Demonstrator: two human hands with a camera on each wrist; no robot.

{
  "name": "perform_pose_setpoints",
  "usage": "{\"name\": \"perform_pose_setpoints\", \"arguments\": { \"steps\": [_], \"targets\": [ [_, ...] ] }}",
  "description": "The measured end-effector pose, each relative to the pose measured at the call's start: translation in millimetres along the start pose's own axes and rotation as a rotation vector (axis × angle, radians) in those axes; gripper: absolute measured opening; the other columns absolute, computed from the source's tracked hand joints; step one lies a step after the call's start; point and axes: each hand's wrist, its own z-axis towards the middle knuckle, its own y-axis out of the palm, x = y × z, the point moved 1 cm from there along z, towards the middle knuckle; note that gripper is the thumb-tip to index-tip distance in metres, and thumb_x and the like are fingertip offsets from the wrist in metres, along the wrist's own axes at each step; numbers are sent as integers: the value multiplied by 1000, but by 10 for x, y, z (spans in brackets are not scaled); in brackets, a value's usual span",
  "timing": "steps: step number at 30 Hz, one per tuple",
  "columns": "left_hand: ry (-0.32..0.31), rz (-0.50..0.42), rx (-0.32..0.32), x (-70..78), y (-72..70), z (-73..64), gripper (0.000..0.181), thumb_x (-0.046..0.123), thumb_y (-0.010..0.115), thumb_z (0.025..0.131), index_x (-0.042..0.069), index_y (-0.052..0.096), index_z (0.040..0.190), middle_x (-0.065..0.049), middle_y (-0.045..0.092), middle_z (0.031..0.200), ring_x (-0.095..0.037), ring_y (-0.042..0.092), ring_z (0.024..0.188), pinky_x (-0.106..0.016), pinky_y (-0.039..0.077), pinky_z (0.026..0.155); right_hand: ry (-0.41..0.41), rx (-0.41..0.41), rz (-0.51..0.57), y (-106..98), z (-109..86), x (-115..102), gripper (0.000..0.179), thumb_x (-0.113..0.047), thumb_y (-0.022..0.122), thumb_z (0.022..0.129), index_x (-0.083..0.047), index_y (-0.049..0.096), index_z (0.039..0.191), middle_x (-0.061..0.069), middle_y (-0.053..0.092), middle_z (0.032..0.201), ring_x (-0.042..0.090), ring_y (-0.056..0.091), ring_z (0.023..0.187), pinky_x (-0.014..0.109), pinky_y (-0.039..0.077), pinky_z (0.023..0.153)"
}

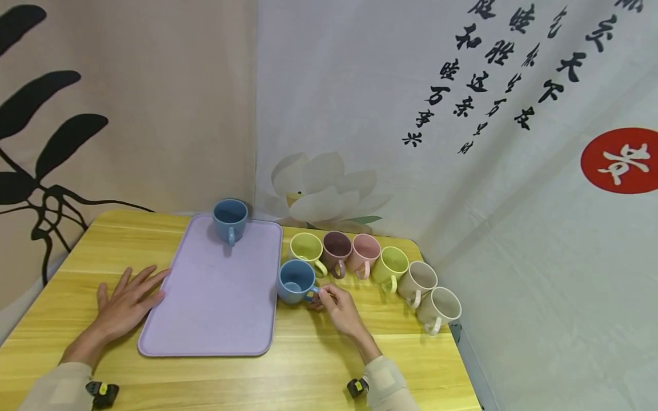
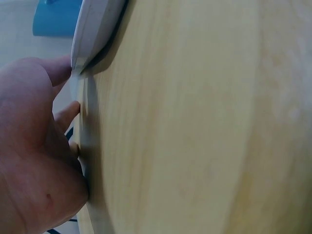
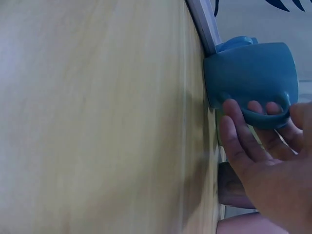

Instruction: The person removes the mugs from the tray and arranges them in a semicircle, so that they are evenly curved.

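Note:
A blue mug (image 1: 296, 281) stands beside the right rim of a lilac tray (image 1: 216, 308). My right hand (image 1: 336, 307) holds it by the handle, with fingers curled through and around the handle in the right wrist view. A second blue mug (image 1: 230, 219) is on the tray's far end, its handle toward me. At the tray's left side, my left hand (image 1: 125, 305) lies with fingers spread, fingertips at the rim. In the left wrist view that hand (image 2: 34, 141) touches the tray edge (image 2: 92, 36).
Right of the held mug, a curved row has a yellow-green mug (image 1: 306, 246), a maroon mug (image 1: 337, 249), a pink mug (image 1: 365, 251), another yellow-green mug (image 1: 388, 267) and two beige mugs (image 1: 439, 310). The wooden table (image 1: 231, 382) ends at a printed cloth backdrop (image 1: 329, 85).

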Motion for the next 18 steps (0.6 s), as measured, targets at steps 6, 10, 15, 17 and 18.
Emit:
{"name": "perform_pose_setpoints", "arguments": {
  "steps": [6, 10, 15, 17, 18],
  "targets": [
    [1, 8, 3, 0, 6, 6, 61, 39, 44, 122, 13, 36, 177, -34, 16, 185, -71, -13, 168, -90, -30, 119, -38, 123, -209, -46, -25, -50, 29, -24, 60, 119, -4, 79, 127, 20, 82, 113, 14, 76, 99, 27, 63, 90],
    [-4, 6, 1, 0, 9, 5, 61, 39, 44, 122, 13, 36, 177, -34, 16, 185, -71, -13, 168, -89, -30, 119, -116, 219, -247, -33, -26, -168, 27, -20, 63, 117, -2, 76, 133, 20, 83, 123, 18, 78, 110, 26, 63, 99],
    [-7, 5, 2, 15, 3, 2, 61, 39, 44, 122, 13, 36, 177, -35, 16, 185, -71, -14, 168, -89, -31, 119, -205, 263, -191, 68, -9, -421, 33, -15, 64, 116, 3, 67, 143, 24, 75, 142, 42, 72, 134, 42, 62, 114],
    [-7, 3, 1, 23, 0, 1, 61, 38, 44, 122, 12, 36, 177, -35, 16, 185, -71, -14, 168, -89, -31, 119, -256, 267, -172, 146, 7, -538, 36, -13, 64, 115, 4, 64, 147, 25, 72, 147, 47, 69, 138, 52, 61, 115],
    [-8, 2, 1, 26, -2, 0, 61, 38, 44, 122, 12, 36, 176, -35, 15, 185, -71, -14, 168, -89, -31, 119, -283, 265, -165, 190, 16, -599, 37, -12, 64, 114, 3, 63, 148, 26, 71, 148, 49, 68, 139, 56, 60, 116]
  ]
}}
